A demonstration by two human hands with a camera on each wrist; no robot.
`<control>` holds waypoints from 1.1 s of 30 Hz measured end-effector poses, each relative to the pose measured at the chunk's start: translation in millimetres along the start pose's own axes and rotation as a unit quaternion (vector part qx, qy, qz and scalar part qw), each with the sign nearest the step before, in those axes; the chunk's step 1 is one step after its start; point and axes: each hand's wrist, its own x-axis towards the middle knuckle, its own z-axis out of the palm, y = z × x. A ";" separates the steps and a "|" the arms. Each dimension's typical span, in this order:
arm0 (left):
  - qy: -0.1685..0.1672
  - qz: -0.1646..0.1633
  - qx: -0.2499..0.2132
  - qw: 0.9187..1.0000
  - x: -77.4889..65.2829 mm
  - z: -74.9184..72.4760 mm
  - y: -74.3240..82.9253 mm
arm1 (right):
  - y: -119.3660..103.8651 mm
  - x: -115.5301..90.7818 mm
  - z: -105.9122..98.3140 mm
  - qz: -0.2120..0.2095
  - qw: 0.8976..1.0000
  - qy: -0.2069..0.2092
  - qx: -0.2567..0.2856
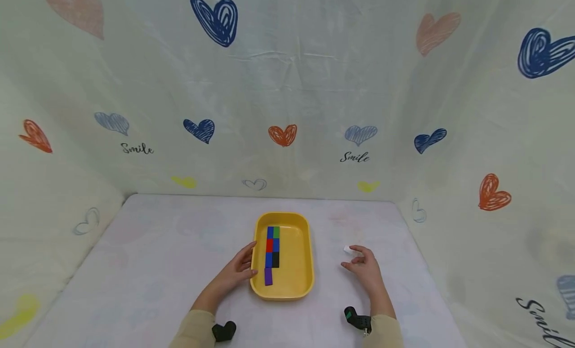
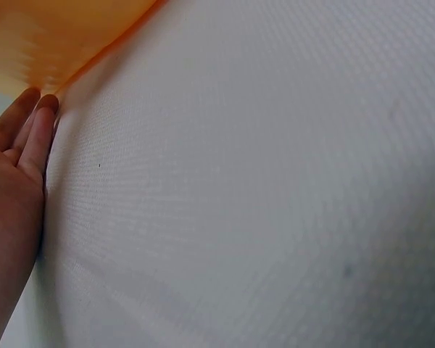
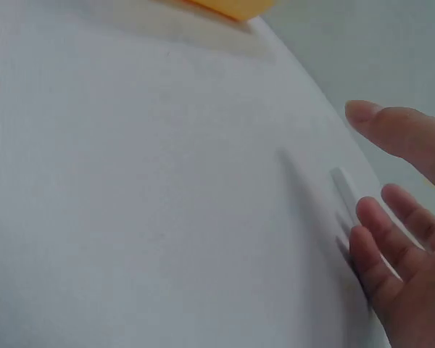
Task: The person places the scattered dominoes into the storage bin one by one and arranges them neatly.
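My left hand [image 1: 234, 271] rests against the left side of a yellow tray [image 1: 296, 258], fingers along its wall and thumb near the rim. In the left wrist view, fairly straight fingers [image 2: 38, 138] meet the tray's underside edge. Inside the tray, several coloured square tiles [image 1: 269, 245] line up in two columns along the left, in blue, green, red and black, with a purple tile [image 1: 268, 276] at the near end. Right of the tray, my right hand [image 1: 366, 269] hovers with thumb and fingers apart over a small white piece [image 1: 347, 249], whose edge shows beyond the fingertips in the right wrist view.
A white cloth covers the table [image 1: 170, 248]. Behind and at the sides hangs a pale curtain [image 1: 287, 88] printed with hearts and "Smile" words. Black wrist cameras [image 1: 358, 319] sit at both sleeves.
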 end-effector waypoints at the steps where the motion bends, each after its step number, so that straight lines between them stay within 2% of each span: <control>1: -0.002 0.002 -0.002 1.000 0.6 0.4 -0.3 | 2.7 0.5 -0.6 -0.002 1.000 0.001 0.003; 7: -0.003 0.004 -0.004 1.000 1.2 2.6 -1.9 | 16.9 2.7 -2.8 -0.020 1.000 0.007 -0.002; 11: -0.004 0.002 -0.007 1.000 2.6 3.5 -3.4 | 21.1 5.4 -5.6 -0.011 1.000 0.008 -0.022; 18: -0.008 0.009 0.002 1.000 3.9 2.6 -6.8 | 20.4 12.6 -6.3 0.016 1.000 0.005 -0.016; 33: 0.005 -0.001 0.003 1.000 1.4 2.0 -0.9 | 16.9 15.2 7.5 0.005 0.996 0.081 -0.033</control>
